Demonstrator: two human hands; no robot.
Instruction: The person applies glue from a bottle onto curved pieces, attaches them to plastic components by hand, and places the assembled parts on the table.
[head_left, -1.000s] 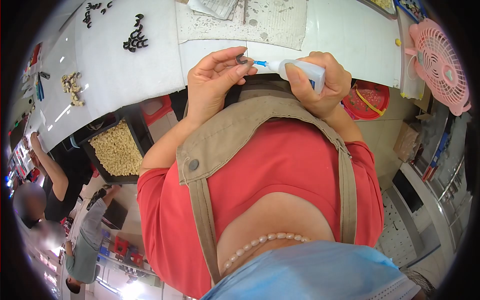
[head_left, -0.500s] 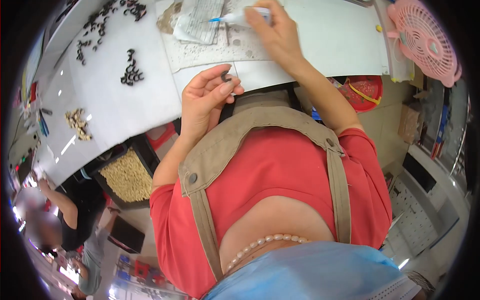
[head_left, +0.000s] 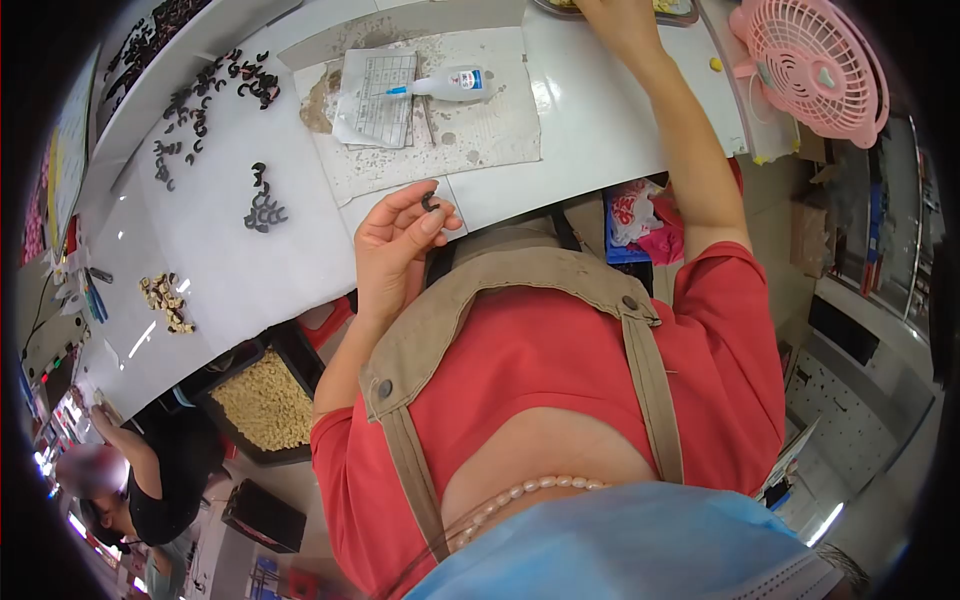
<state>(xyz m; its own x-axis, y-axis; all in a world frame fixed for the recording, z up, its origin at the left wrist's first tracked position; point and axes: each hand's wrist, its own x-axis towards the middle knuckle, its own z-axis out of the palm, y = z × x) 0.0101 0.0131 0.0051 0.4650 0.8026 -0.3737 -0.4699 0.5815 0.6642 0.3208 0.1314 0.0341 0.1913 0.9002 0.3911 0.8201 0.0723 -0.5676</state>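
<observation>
A small dark C-shaped piece is pinched between the thumb and fingers of my left hand, just past the table's near edge. My right hand reaches to the far edge of the view, over a shallow tray with yellowish pieces in it. Its fingertips are cut off by the frame, so what they touch is hidden. Between the hands, a white glue bottle with a blue tip lies on its side, its tip over a printed paper on a stained board.
Several dark curved pieces lie in clusters on the white table. Pale and dark pieces sit farther left. A black bin of pale pieces stands below the table. To the right is a pink fan. Another person works at lower left.
My right hand has let go of the glue bottle, which now lies on the paper and board, and has moved up and right to the tray. My left hand still holds the piece.
</observation>
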